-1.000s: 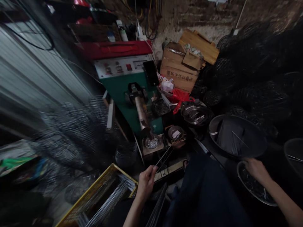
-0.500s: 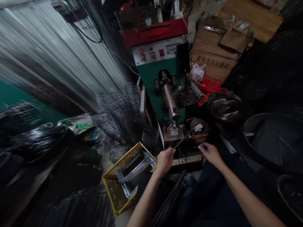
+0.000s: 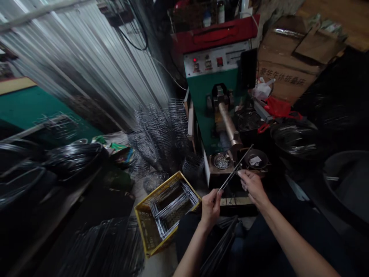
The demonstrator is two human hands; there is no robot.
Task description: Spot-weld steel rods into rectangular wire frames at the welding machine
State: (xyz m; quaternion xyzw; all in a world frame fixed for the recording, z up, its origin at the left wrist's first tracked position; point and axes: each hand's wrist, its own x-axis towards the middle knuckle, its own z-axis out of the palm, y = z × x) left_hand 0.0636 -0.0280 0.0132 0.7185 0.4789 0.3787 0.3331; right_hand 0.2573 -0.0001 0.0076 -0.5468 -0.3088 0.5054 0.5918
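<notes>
My left hand (image 3: 211, 207) is closed on one end of a thin bent metal wire (image 3: 230, 177), which slants up and right in front of the machine. My right hand (image 3: 253, 188) has thumb and forefinger pinched together beside the wire's middle; what lies between the fingertips is too small to make out. Just beyond the wire, a round dish (image 3: 213, 164) holds many small shiny metal pieces. Above it juts the thick metal arm (image 3: 229, 121) of a green machine (image 3: 198, 88). A dark round pan (image 3: 266, 161) with a white paper scrap sits to the right.
A yellow crate (image 3: 141, 227) with bent wire frames stands left of my left arm. Stacked wire baskets (image 3: 155, 127) are behind it. Long dark wires lie between my legs. A cardboard box (image 3: 284, 73), a red bag (image 3: 278, 107) and dark tubs are at the right.
My right hand has come left and up to the wire, closing the gap between my hands. The camera view has swung left, so the scene sits farther right.
</notes>
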